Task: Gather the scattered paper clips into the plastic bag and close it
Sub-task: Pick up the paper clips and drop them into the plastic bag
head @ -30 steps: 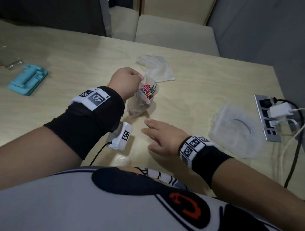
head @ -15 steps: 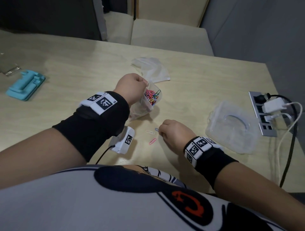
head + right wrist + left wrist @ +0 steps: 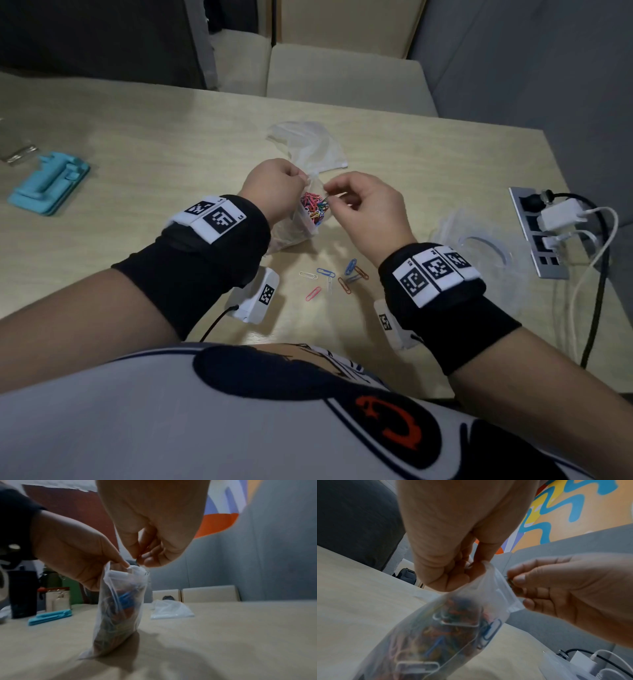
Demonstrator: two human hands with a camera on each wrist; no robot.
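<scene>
A clear plastic bag full of coloured paper clips stands on the wooden table. My left hand pinches the bag's top edge and holds it upright. My right hand is at the bag's mouth, pinching a dark paper clip between thumb and forefinger. Several loose paper clips lie on the table just in front of the bag, between my wrists. The wrist views show the bag with its mouth open, and both hands meeting at its rim.
A second empty bag lies behind the filled one. A blue stand sits at far left. A clear plastic lid and a power strip with chargers and cables are at right.
My right hand pinched a clip off the table and rose to the bag's mouth. My left hand kept holding the bag. More loose clips now show where the right hand was.
</scene>
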